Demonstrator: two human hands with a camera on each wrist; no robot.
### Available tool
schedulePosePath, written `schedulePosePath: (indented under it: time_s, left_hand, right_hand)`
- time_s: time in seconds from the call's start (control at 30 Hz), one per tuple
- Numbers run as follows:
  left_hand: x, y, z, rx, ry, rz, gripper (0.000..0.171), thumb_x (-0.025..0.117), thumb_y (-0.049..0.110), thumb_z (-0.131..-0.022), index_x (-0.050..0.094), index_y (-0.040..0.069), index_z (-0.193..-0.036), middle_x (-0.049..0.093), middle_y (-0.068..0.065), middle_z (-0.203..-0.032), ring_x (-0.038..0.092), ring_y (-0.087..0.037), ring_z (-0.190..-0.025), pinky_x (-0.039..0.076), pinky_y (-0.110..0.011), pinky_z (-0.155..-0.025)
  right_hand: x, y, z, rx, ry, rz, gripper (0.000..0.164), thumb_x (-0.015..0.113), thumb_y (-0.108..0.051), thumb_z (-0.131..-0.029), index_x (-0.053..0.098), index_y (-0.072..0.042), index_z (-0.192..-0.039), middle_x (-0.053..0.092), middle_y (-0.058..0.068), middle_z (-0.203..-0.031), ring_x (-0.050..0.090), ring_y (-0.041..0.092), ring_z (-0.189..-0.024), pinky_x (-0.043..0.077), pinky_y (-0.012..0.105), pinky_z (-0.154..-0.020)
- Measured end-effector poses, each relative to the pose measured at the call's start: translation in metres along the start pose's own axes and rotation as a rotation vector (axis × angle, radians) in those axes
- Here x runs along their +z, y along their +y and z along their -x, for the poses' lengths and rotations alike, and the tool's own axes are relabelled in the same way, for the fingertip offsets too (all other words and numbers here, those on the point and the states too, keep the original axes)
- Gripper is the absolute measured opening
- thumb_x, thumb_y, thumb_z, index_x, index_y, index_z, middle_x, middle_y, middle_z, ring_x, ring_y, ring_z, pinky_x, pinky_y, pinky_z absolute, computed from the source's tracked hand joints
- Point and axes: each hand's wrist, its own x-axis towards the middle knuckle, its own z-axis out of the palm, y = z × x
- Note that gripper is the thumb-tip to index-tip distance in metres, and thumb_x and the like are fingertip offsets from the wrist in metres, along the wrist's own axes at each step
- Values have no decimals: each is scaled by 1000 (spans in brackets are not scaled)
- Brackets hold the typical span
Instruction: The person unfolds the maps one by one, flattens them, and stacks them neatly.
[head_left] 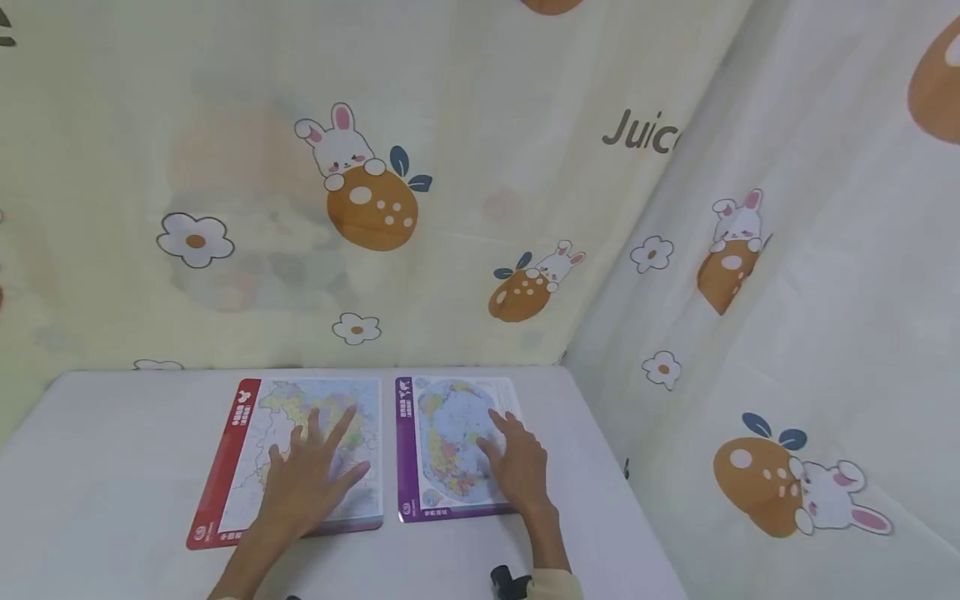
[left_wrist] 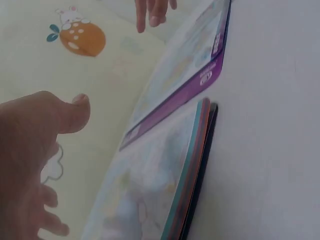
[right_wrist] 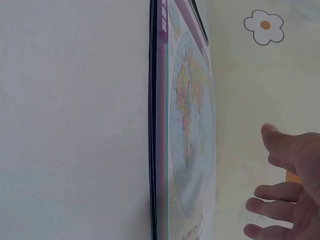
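Observation:
Two flat map boards lie side by side on the white table. The left one, a red-edged map board (head_left: 217,475), carries a pastel map; the right one, a purple-edged map board (head_left: 407,467), carries a rounded world map. Above the red-edged board is my left hand (head_left: 303,483), fingers spread, covering part of the map. My right hand (head_left: 517,467) is over the right side of the purple-edged board with its fingers extended. Both wrist views show a gap between each hand and the board's surface. Neither hand holds anything.
The white table (head_left: 112,467) reaches back to a pale curtain (head_left: 465,275) printed with rabbits and flowers. Another curtain side (head_left: 825,350) runs along the right edge of the table. A small black object (head_left: 512,582) sits at my right wrist.

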Motion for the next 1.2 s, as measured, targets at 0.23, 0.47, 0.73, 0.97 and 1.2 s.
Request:
schedulePosePath:
  time_s: [0.23, 0.47, 0.73, 0.97, 1.2]
  left_hand:
    - [9, 25, -9, -43, -43, 169, 72, 69, 45, -106, 44, 18, -167, 49, -33, -164, 75, -50, -113, 60, -69, -90]
    - [30, 57, -17, -112, 58, 397, 34, 72, 23, -105, 75, 5, -134, 84, -16, -108, 76, -24, -79, 61, -40, -73]
    - [50, 82, -25, -277, 35, 546, 32, 64, 17, -107, 73, -8, -125, 80, -20, -98, 70, -19, -66, 55, -30, -58]
    - [61, 91, -33, -321, 49, 545, 24, 62, 11, -106, 65, -2, -86, 63, -9, -68, 56, -16, -57, 45, -26, -52]
    - [66, 101, -33, -298, 44, 523, 26, 61, 6, -105, 64, -16, -118, 70, -23, -94, 70, -32, -83, 61, -44, -76]
  right_hand:
    - [-9, 7, -4, 79, 200, 57, 34, 82, -20, -97, 79, -7, -128, 85, 16, -105, 81, 35, -87, 60, 53, -74]
    - [-11, 20, -4, 208, 317, 35, 25, 80, -14, -97, 81, -1, -117, 84, 17, -92, 79, 39, -83, 57, 53, -76]
    - [-11, 37, 0, 327, 320, -40, 25, 75, -10, -99, 78, 7, -118, 81, 26, -103, 78, 44, -95, 60, 57, -88]
    - [-8, 48, 0, 393, 300, -43, 23, 77, -8, -98, 79, 9, -113, 79, 29, -106, 77, 45, -98, 60, 58, -87]
    - [-5, 54, -1, 447, 239, -11, 22, 79, -10, -96, 80, 8, -109, 80, 25, -96, 76, 39, -84, 58, 52, -80]
